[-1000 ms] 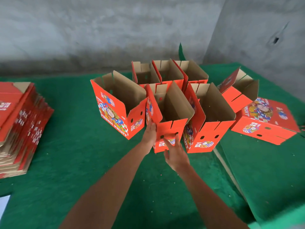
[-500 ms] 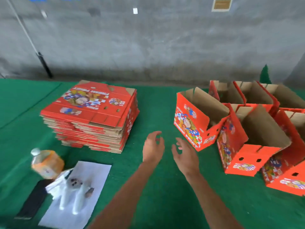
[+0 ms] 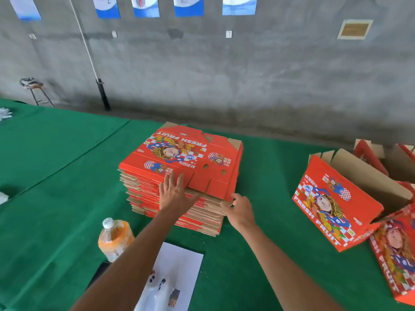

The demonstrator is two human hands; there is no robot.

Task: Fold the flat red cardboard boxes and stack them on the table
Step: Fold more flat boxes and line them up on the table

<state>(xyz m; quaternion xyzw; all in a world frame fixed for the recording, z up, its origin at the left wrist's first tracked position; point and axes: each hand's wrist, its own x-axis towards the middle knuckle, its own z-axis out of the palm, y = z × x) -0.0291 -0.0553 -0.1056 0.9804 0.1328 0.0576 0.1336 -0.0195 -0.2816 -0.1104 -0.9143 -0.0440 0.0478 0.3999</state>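
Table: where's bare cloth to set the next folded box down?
Widest free patch: green cloth left of the flat stack, beyond the bottle. A second gap lies between the stack and the folded boxes. Crowded: near edge with bottle and paper, and the right side.

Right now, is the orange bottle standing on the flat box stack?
No. The bottle stands on the green table, near-left of the stack, apart from it, beside the white sheet.
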